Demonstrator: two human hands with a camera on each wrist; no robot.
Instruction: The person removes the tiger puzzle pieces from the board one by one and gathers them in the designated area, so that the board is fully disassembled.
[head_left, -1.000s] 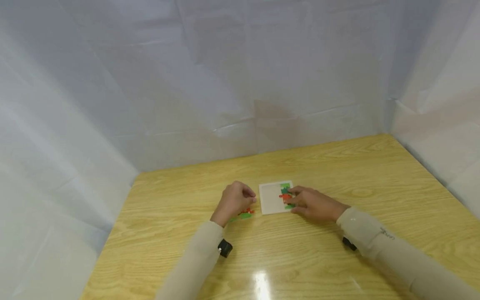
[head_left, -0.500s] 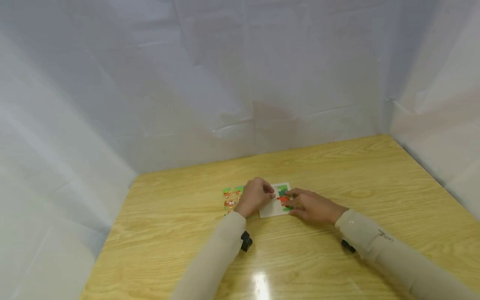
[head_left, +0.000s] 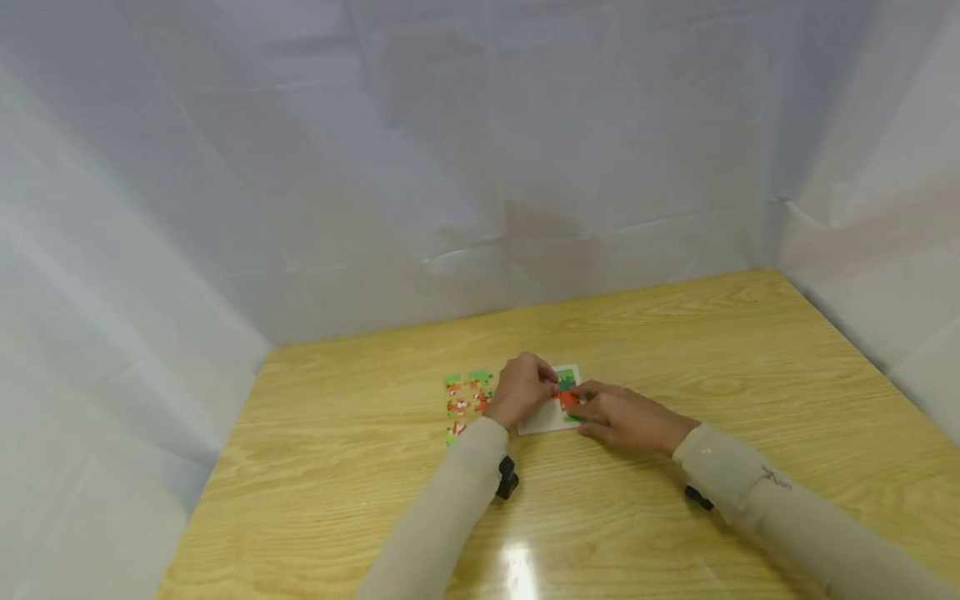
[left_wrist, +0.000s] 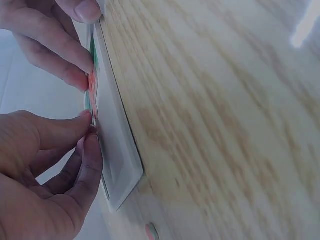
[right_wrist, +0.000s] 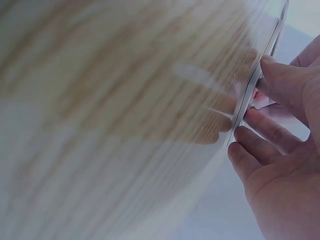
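Observation:
A white puzzle tray (head_left: 536,422) lies on the table, with green and red jigsaw pieces (head_left: 566,378) along its right side. My left hand (head_left: 521,388) reaches over the tray, thumb and fingertips pinching a small puzzle piece mostly hidden by them. In the left wrist view those fingertips (left_wrist: 89,117) meet right beside the placed pieces, low over the tray's bare floor. My right hand (head_left: 628,419) rests at the tray's right side, its fingers on the pieces and its thumb at the near corner. From the right wrist, the thumb and fingers (right_wrist: 245,157) show along the tray's edge.
Several loose jigsaw pieces (head_left: 458,406), red, orange and green, lie left of the tray, partly behind my left forearm. The wood-grain table (head_left: 360,450) ends at white sheeting (head_left: 390,292) at the back and both sides.
My left hand has moved right from the loose pieces to over the tray, stopping beside the placed pieces. More loose pieces have come into view. My right hand has stayed nearly still.

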